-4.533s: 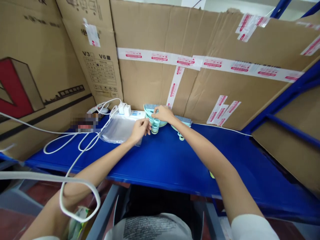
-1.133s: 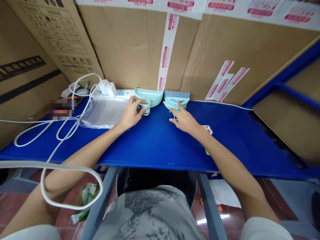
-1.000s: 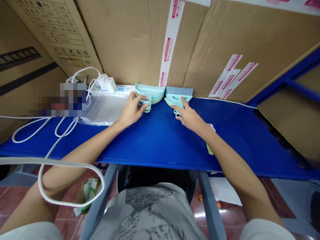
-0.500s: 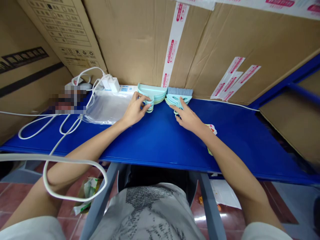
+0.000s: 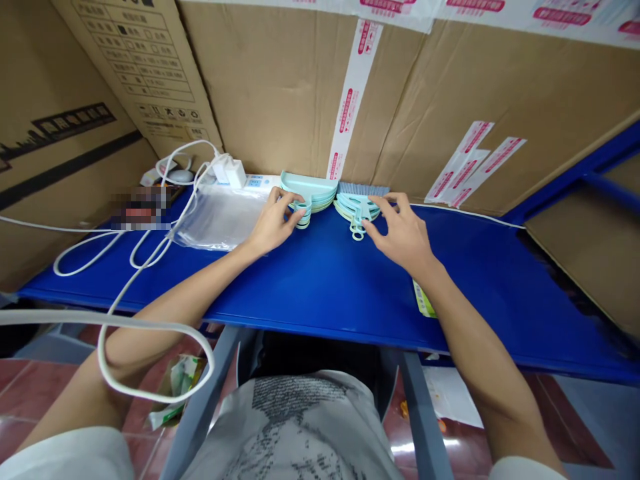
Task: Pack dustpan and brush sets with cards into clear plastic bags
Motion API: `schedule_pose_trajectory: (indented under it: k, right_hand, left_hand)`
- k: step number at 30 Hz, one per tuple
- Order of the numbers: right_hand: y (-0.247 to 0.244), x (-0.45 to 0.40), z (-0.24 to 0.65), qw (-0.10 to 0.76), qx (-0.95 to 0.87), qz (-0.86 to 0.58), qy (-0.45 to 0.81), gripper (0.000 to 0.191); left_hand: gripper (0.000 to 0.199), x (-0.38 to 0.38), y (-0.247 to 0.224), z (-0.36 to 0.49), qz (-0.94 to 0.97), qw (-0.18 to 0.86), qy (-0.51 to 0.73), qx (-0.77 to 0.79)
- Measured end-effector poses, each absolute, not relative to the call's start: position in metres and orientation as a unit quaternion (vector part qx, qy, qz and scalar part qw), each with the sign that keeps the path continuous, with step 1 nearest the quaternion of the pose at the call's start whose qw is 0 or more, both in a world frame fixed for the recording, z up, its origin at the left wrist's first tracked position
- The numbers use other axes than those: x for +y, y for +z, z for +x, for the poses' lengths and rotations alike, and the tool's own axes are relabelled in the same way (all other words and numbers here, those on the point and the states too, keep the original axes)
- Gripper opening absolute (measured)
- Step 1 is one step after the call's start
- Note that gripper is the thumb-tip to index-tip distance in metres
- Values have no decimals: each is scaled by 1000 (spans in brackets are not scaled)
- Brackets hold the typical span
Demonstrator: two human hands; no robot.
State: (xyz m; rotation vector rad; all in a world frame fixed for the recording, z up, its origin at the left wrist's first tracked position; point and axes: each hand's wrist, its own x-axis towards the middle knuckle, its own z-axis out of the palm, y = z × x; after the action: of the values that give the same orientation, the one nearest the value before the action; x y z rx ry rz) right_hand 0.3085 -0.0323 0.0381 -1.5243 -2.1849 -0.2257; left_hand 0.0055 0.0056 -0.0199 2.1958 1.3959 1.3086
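Small mint-green dustpans [image 5: 313, 190] stand stacked against the cardboard at the back of the blue table. My left hand [image 5: 275, 223] has its thumb and fingers closed around the handle end of this stack. Just to the right lies a pile of matching hand brushes [image 5: 357, 205] with grey-blue bristles, their looped handles toward me. Over the right side of the brushes, my right hand [image 5: 403, 230] is open, thumb and index finger apart. Its fingertips are close to the top brush; whether they touch it I cannot tell.
Clear plastic bags [image 5: 220, 217] lie left of my left hand, before a white power strip [image 5: 263, 181] with plugged-in adapters. White cables [image 5: 125, 287] loop across the left side. A green-yellow packet [image 5: 424, 300] sits under my right forearm. Cardboard [image 5: 280, 87] walls the back of the blue table [image 5: 320, 287].
My right hand has shifted right from over the brush handles to their right side, its thumb and index finger now spread. My left hand stays at the dustpan handles. The view has shifted slightly.
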Motion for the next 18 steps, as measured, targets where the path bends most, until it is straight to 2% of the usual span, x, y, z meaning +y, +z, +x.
schedule_pose_trajectory:
  k: [2,7,10,15,18]
  right_hand:
    - [32,-29,312,232,-796,-554,-76,53]
    - [38,-29,320,310,-768,-556,-71,43]
    - [48,-29,329,326,-741,-582,-78,44]
    - [58,-15,364,297,-707,-637,-78,43]
    - [57,-8,388,226,-715,-659,-66,40]
  left_hand:
    - [18,6,-18,5,747,121,449,475]
    - [13,7,-16,2,744,126,450,477]
    - [14,8,-17,0,747,119,447,477]
    - [15,10,-19,-3,760,117,426,477]
    - [16,12,-20,-5,763,108,423,477]
